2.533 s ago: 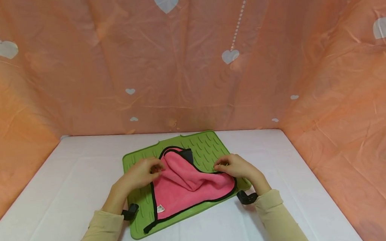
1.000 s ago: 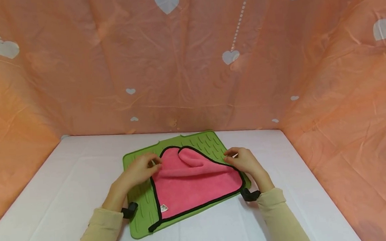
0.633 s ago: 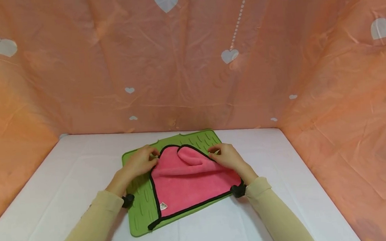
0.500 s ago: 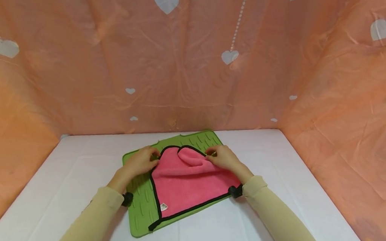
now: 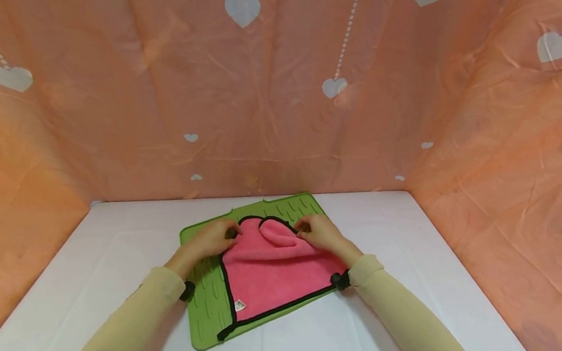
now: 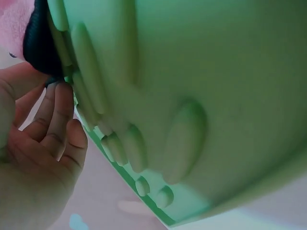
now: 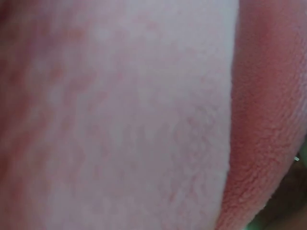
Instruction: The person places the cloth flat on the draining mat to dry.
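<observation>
A pink cloth (image 5: 277,286) with black edging lies over a green ridged mat (image 5: 206,308). Its far part is rumpled, with a rounded fold standing up, while the near part lies flatter and shows a white label (image 5: 240,305). My left hand (image 5: 213,239) pinches the cloth's black edge at the far left; the left wrist view shows thumb and fingers meeting at that black trim (image 6: 43,43). On the far right edge, my right hand (image 5: 322,235) pinches the trim beside the fold. Pink fabric (image 7: 144,115) fills most of the right wrist view, hiding those fingers.
The mat lies askew on a white-covered table (image 5: 303,333). An orange curtain (image 5: 276,115) with pale hearts rises behind and at both sides. A short black loop (image 5: 226,332) hangs off the cloth's near left corner.
The cloth's far edge has been drawn out and its dark underside turned out of sight. My right hand has then slid left along the edge to the fold and grips there.
</observation>
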Demonstrator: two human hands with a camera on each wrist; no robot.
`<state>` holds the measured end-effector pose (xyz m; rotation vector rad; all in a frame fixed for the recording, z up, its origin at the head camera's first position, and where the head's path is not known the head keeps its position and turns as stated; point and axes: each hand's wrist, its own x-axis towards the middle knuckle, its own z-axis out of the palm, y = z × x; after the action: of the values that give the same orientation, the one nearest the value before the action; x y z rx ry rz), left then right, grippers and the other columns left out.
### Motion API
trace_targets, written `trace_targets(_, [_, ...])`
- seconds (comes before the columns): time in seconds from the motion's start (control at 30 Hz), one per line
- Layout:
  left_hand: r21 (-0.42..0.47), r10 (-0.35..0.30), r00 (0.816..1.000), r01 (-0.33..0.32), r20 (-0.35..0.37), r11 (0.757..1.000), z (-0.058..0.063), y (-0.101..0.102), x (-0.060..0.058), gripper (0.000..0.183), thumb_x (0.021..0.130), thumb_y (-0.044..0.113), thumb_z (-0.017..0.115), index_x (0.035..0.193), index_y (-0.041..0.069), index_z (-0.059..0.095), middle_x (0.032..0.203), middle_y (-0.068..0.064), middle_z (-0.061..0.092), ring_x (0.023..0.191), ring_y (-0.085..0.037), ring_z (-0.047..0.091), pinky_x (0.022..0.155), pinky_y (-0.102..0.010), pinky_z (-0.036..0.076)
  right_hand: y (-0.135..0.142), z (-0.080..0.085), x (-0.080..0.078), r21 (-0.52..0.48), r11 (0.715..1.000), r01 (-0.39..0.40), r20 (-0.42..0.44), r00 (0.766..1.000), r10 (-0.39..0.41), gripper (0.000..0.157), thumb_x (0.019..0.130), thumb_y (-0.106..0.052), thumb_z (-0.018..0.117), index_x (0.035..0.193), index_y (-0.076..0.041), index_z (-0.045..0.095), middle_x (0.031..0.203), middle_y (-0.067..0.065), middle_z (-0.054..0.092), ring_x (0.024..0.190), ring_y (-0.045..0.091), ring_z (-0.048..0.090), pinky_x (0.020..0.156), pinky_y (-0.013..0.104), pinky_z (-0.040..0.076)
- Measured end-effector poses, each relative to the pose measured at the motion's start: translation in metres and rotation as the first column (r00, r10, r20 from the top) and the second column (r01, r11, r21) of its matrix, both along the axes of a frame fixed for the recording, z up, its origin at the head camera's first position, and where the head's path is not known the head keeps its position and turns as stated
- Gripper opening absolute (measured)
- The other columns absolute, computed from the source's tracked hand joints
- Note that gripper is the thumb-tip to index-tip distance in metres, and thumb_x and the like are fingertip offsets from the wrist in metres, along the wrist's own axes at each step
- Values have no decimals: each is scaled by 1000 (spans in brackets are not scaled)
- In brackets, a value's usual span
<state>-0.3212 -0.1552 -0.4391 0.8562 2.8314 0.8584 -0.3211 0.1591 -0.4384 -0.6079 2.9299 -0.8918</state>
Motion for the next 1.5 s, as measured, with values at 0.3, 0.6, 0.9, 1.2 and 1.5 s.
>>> trace_targets(0.3, [42,12,1000,-12,2,999,5,1,2,20,93,-5,66,112,-3,71,100,-14,72,95,-27,66,85,-46,55,3,7,-1,-41,999,21,-33,999,-22,13,92,-6,73,104,-8,77,92,4,75,86,20,71,85,41,56])
trace_targets(0.6, [114,56,994,-45,-90,992,15,-8,14,17,95,-3,68,112,-4,71,99,-15,69,86,-25,65,73,-38,53,24,13,-4,-143,986,88,-144,984,-109,16,92,-5,75,108,-4,76,94,9,77,80,23,72,80,41,57])
trace_targets(0.9, [111,158,972,-140,-176,984,12,-24,24,21,91,-3,71,112,-4,72,103,-15,67,87,-27,67,75,-42,55,46,11,-10,-181,962,206,-159,959,-236,18,90,-6,73,107,-2,77,93,11,77,80,26,74,78,41,56])
trace_targets(1.2, [-23,118,991,-120,-66,993,7,-33,22,19,95,6,70,111,-4,71,91,-9,68,83,-21,63,77,-44,56,52,7,-19,-14,984,178,-16,984,-178,17,89,-9,73,103,-1,78,92,12,77,93,30,71,87,43,55])
trace_targets(1.5, [-16,120,993,-120,-2,993,14,-35,15,26,97,11,67,115,-8,67,99,-18,73,93,-33,69,85,-52,56,46,21,-36,60,988,144,55,988,-148,29,93,-17,70,115,1,75,108,19,76,107,35,70,94,45,54])
